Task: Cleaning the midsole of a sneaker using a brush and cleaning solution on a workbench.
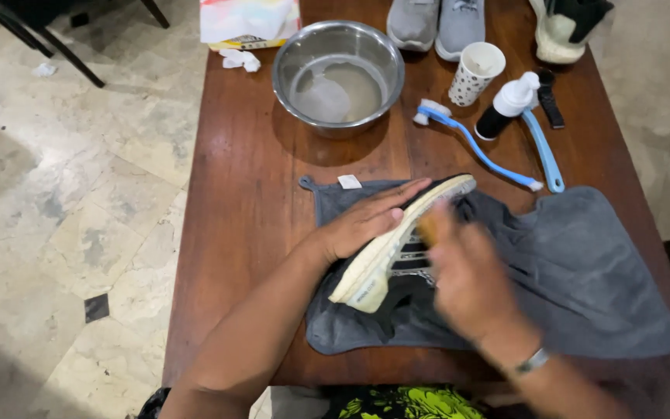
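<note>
Wooden table (pixel 242 202): one sneaker (pixel 397 240), left hand (pixel 366 221), right hand (pixel 467 275).

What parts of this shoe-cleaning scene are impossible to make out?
Head view:
- Tool in the right hand: motion blur; only a brownish tip shows.
- Black shoe upper: hidden behind the left hand and its own sole.
- Grey shoes and box: cut off by the top edge.
</note>
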